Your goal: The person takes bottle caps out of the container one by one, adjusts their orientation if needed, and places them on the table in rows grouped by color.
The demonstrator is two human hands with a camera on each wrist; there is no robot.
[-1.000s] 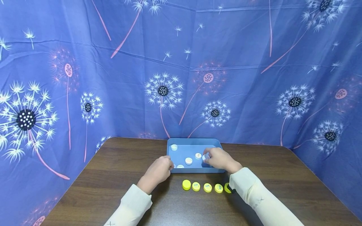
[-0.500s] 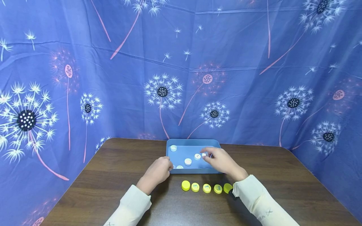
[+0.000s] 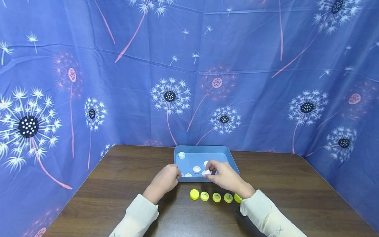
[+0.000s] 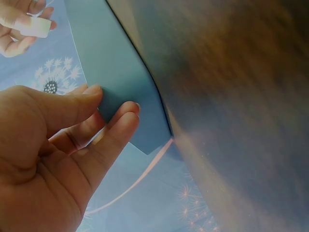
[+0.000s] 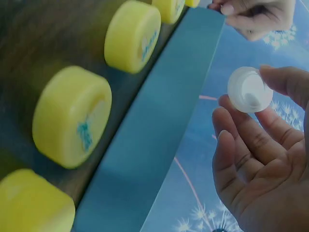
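My left hand (image 3: 164, 181) grips the blue tray (image 3: 204, 149) at its front left corner. In the left wrist view, the thumb and fingers pinch the tray's wall (image 4: 125, 72). Over the front of the tray, my right hand (image 3: 226, 179) holds a white bottle cap (image 3: 206, 172) between thumb and fingers. The right wrist view shows the cap (image 5: 250, 91) tilted, with its hollow side toward the camera. Inside the tray lie several more white caps, one near the middle (image 3: 196, 170) and one at the back left (image 3: 181, 155).
A row of yellow caps, the leftmost one (image 3: 194, 194) plain on top, stands on the brown wooden table (image 3: 118, 204) before the tray. Some bear blue-green marks. The right sleeve (image 3: 257, 207) partly covers the row's right end. A blue dandelion-print cloth (image 3: 133, 98) hangs behind the table.
My right hand has moved left and toward the front of the tray, carrying the white bottle cap from the tray's right side. My left hand keeps its hold on the corner.
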